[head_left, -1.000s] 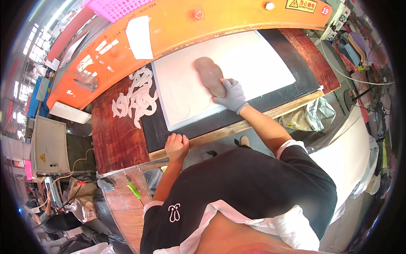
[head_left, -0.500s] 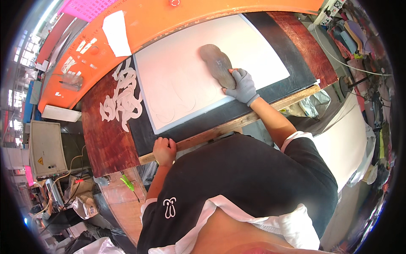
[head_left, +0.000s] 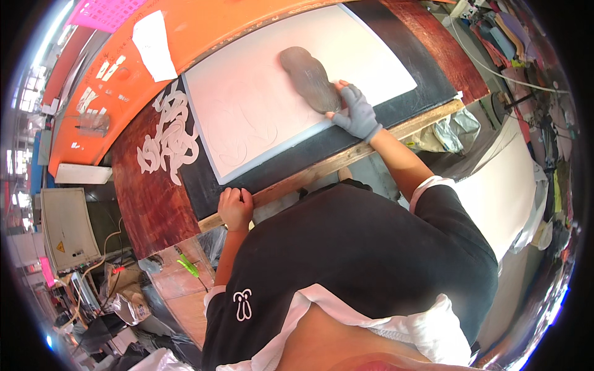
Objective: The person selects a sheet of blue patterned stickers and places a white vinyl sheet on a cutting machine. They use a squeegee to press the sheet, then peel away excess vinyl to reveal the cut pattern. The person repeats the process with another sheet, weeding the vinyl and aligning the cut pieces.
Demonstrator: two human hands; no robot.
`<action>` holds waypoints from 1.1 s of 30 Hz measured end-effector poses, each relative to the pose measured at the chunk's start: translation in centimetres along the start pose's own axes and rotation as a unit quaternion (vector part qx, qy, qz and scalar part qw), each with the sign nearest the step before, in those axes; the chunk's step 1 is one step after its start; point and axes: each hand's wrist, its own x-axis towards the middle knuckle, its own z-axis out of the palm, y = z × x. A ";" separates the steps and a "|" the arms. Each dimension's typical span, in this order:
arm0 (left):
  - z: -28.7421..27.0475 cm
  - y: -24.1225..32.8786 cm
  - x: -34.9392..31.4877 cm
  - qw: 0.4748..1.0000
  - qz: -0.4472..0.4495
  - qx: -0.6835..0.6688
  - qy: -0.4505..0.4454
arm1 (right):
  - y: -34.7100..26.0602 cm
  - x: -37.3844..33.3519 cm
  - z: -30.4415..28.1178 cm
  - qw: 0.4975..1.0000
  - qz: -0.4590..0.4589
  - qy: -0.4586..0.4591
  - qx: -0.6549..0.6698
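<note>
A dark grey-brown, sole-shaped piece (head_left: pixel 307 77) lies on a large pale pinkish-white sheet (head_left: pixel 371 68), right of its middle. At its near right end is my right hand (head_left: pixel 359 116), in a grey half-finger glove. Its thumb and fingers are apart on either side of that end. The thumb tip is at the piece's edge; whether it touches cannot be told. My bare left hand (head_left: pixel 236 209) is closed on the wooden table edge (head_left: pixel 272 193), its fingers curled. Faint curved outlines mark the sheet's left part.
Under the sheet is a black board (head_left: pixel 213 201) on a reddish-brown tabletop (head_left: pixel 148 210). Pale curved offcuts (head_left: pixel 173 139) lie in a pile at the left. An orange machine beam (head_left: pixel 204 31) spans the far side, with a white paper piece (head_left: pixel 154 46) on it.
My right hand has shifted slightly rightward off the sole-shaped piece, uncovering more of its near end. My left hand stays at the table edge. The whole view has shifted a little.
</note>
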 end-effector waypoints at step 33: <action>11.5 -15.2 34.1 0.995 -0.001 0.049 0.084 | 23.4 35.4 0.2 0.917 0.228 0.282 0.167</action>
